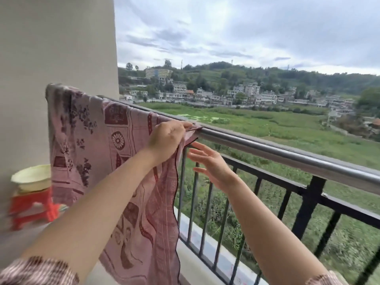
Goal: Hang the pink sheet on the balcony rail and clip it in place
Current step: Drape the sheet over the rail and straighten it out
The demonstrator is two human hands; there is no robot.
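Observation:
The pink sheet (98, 145), patterned with dark red flowers and blocks, hangs draped over the metal balcony rail (277, 150) from the wall to about the middle of the view. My left hand (166, 138) pinches the sheet's right top edge against the rail. My right hand (207, 161) hovers just below and to the right of that corner, fingers spread and holding nothing, apart from the cloth. No clip is visible.
Black vertical bars (205, 202) run under the rail. At the left by the grey wall (57, 44), a pale yellow basin (30, 177) sits on a red plastic stool (30, 206). Beyond the rail lie fields and houses.

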